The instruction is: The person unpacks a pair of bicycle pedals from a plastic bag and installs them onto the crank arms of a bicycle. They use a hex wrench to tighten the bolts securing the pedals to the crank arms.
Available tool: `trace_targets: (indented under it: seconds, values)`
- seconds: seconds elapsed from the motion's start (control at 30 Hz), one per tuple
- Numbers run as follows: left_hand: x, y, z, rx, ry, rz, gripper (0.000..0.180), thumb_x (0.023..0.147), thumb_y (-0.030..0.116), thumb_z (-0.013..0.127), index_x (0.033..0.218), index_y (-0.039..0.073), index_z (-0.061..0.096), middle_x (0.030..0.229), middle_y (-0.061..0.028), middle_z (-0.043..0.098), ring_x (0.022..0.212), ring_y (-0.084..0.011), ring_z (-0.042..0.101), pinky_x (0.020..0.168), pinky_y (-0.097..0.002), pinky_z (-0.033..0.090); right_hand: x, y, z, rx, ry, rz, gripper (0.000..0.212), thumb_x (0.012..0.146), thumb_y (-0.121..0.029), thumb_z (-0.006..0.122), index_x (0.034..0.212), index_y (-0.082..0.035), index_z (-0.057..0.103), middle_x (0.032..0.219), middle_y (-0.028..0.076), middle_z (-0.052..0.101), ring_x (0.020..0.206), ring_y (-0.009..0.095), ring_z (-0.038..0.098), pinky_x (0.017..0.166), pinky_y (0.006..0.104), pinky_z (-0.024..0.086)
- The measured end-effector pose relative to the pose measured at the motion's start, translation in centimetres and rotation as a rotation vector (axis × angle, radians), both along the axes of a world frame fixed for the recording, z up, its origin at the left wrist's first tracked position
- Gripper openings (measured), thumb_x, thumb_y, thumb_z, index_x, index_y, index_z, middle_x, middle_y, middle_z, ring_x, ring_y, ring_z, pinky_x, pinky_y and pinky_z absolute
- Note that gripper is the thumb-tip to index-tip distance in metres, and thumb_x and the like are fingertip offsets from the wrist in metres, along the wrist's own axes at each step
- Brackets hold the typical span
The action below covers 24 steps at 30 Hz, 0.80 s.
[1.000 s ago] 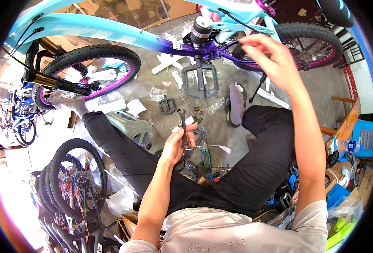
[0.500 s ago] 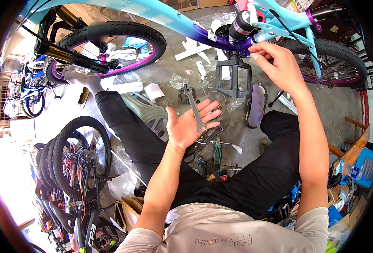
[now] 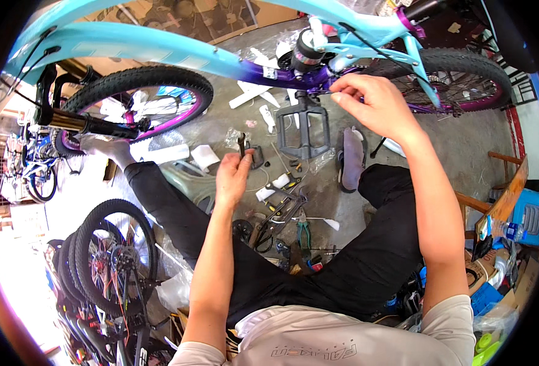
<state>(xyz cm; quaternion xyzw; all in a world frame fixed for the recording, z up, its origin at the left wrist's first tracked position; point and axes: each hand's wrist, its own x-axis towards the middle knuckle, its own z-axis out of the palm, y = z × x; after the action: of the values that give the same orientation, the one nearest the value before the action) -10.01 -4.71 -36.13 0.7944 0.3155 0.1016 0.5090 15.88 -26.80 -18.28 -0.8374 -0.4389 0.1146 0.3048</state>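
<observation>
A light blue and purple bicycle frame [image 3: 217,53] stretches across in front of me. From its crank hangs a black platform pedal [image 3: 303,131]. My left hand [image 3: 231,180] is closed around a steel wrench [image 3: 241,141], whose head sticks up above the fingers. A second pedal [image 3: 257,157] lies on the floor just beyond that hand. My right hand [image 3: 376,105] is beside the purple bottom bracket area, above and right of the crank pedal. Its fingers are curled with thumb and forefinger together, and whatever is between them is hidden.
Pliers [image 3: 304,233] and several other tools lie on the floor between my legs. A front wheel [image 3: 199,91] and rear wheel [image 3: 483,76] flank the work. More bicycles [image 3: 114,259] stand at left. A blue stool [image 3: 528,216] and cluttered boxes are at right.
My left hand has turned from an open palm with the wrench lying on it to a closed grip, moving left. The view has shifted; my right hand stays by the frame.
</observation>
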Motion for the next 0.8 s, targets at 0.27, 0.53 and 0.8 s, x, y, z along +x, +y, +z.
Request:
trace_targets:
  seconds: [0.27, 0.53, 0.8]
  values:
    - [6.6, 0.0, 11.9, 0.057, -0.249, 0.078, 0.028, 0.095, 0.015, 0.073, 0.12, 0.004, 0.073, 0.088, 0.0002, 0.071, 0.078, -0.0047, 0.057, 0.071, -0.0203, 0.045, 0.3, 0.3, -0.6, -0.101, 0.018, -0.034, 0.03, 0.09, -0.037, 0.066, 0.102, -0.01, 0.074, 0.087, 0.009, 0.074, 0.083, 0.03, 0.071, 0.073, 0.0425, 0.053]
    - [11.6, -2.3, 16.9, -0.19, -0.486, -0.092, 0.02, 0.098, 0.017, 0.069, 0.11, 0.002, 0.074, 0.099, -0.0073, 0.076, 0.085, -0.0077, 0.064, 0.072, -0.0227, 0.048, 0.4, 1.0, -2.1, -0.249, -0.081, 0.022, 0.035, 0.09, -0.042, 0.067, 0.105, -0.012, 0.072, 0.089, 0.01, 0.074, 0.086, 0.031, 0.071, 0.074, 0.0432, 0.054]
    - [13.7, -3.6, 15.5, -0.236, -0.466, -0.215, 0.022, 0.099, 0.017, 0.067, 0.113, 0.0, 0.072, 0.102, -0.0084, 0.076, 0.091, -0.0109, 0.067, 0.075, -0.0248, 0.051, 0.1, 1.3, -1.8, -0.276, -0.094, 0.037, 0.04, 0.089, -0.046, 0.066, 0.109, -0.012, 0.072, 0.091, 0.013, 0.073, 0.091, 0.034, 0.07, 0.078, 0.0473, 0.053]
